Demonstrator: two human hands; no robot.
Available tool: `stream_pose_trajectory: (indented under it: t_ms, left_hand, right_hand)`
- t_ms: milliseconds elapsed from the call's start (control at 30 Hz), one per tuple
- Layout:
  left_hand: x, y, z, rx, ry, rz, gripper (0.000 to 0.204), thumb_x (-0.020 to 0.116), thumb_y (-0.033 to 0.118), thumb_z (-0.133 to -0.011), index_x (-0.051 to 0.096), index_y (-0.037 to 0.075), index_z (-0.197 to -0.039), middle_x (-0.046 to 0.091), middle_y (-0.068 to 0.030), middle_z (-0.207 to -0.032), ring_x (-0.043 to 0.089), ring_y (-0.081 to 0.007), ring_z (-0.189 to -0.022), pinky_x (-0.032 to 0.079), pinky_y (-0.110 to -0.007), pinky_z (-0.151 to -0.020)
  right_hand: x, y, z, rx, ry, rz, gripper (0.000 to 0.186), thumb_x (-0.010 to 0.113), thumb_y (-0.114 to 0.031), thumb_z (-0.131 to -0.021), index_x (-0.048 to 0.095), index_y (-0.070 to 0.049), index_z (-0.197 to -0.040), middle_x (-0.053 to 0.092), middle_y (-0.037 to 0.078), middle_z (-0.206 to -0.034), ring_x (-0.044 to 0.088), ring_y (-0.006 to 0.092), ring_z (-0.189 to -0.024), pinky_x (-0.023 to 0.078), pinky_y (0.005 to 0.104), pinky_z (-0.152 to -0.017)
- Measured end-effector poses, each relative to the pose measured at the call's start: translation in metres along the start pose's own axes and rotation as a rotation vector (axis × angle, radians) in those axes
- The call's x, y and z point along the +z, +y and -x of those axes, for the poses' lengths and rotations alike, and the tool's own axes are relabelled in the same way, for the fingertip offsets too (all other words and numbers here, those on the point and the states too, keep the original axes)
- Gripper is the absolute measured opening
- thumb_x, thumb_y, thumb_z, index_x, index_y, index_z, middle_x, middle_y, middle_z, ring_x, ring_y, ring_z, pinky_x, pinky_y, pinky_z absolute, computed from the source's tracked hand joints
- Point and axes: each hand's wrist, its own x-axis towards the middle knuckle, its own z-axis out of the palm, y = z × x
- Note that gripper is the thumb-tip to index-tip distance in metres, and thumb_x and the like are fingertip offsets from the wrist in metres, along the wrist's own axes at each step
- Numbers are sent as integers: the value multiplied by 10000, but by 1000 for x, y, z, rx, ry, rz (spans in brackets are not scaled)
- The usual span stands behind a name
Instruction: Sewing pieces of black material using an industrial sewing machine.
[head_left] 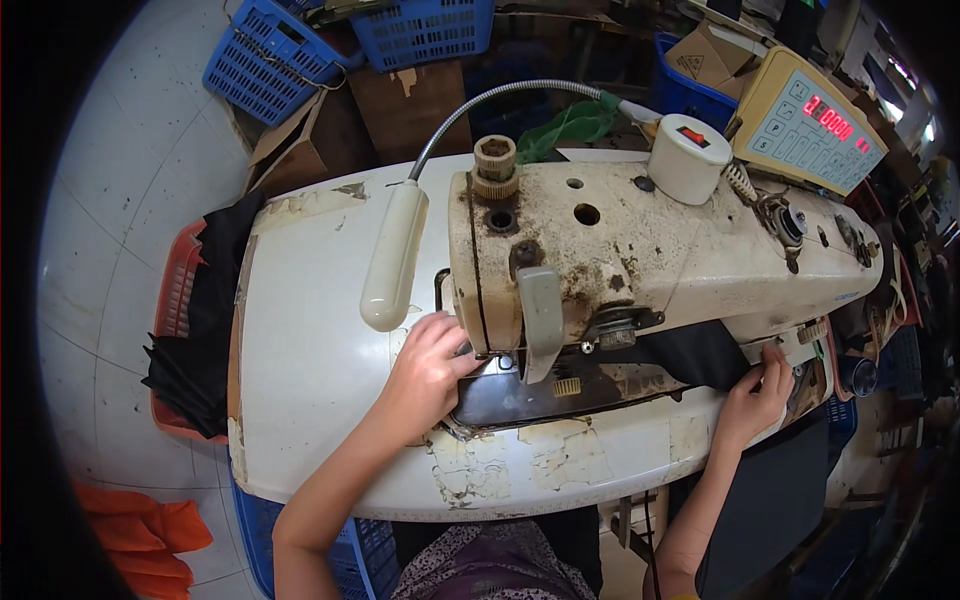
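A worn, cream-coloured sewing machine (620,240) stands on a white table. My left hand (430,365) is at the left end of its head, beside the presser foot (505,362). Its fingers are curled in, and the machine partly hides the tips, so what they hold does not show. A piece of black fabric (700,354) lies under the machine arm, over the dark metal bed (510,398). At the right end of this fabric is my right hand (757,400), fingers bent and closed at its edge, near the base of the machine.
A bendable lamp (395,260) hangs left of the machine head. Behind the arm stands a control panel (815,125) with red lit digits. A red basket (180,290) holding black cloth (195,370) is at the table's left. Blue crates (420,30) and cardboard boxes stand behind.
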Motion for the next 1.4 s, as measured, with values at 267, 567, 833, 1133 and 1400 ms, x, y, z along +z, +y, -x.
stream_pose_trajectory:
  t_ms: [267, 567, 833, 1133, 1400]
  left_hand:
    - [25, -60, -60, -539, 152, 679, 306, 646, 106, -854, 650, -28, -1129, 606, -224, -1187, 560, -360, -1166, 455, -407, -987]
    - [-32, -140, 6, -665, 870, 153, 536, 461, -43, -827, 530, 9, -1356, 521, -184, -1331, 474, -319, -1289, 342, -367, -1116]
    - [-135, -253, 301, -1052, 1136, -419, 615, 485, -36, -786, 522, 19, -1397, 500, -185, -1337, 499, -324, -1240, 346, -360, -1099]
    - [-146, -213, 325, -1176, 1193, -254, 580, 566, -39, -793, 546, 44, -1367, 448, -161, -1402, 509, -286, -1212, 416, -350, -1014]
    - [-75, -31, 187, -804, 784, -221, 515, 535, -64, -852, 554, 104, -1338, 398, -151, -1443, 481, -292, -1224, 447, -344, -971]
  right_hand:
    - [1, -18, -1, -37, 14, -45, 430, 543, 84, -847, 587, -18, -1262, 545, 150, -1316, 494, 348, -1257, 406, 424, -1025]
    - [-3, 12, 2, -42, -34, -35, 378, 536, 13, -923, 574, -23, -1298, 509, 137, -1355, 465, 333, -1279, 408, 432, -1017]
    - [-10, 16, 8, -31, 33, -113, 324, 521, -59, -985, 558, -7, -1303, 543, 142, -1304, 508, 305, -1215, 430, 399, -996]
    - [-92, 151, 157, 147, -479, -3, 425, 777, -330, -843, 691, 22, -1065, 679, 269, -1004, 661, 385, -828, 532, 430, -698]
    - [-114, 182, 172, 215, -578, 194, 598, 761, -525, -801, 698, 20, -1037, 720, 175, -852, 672, 377, -748, 543, 437, -694]
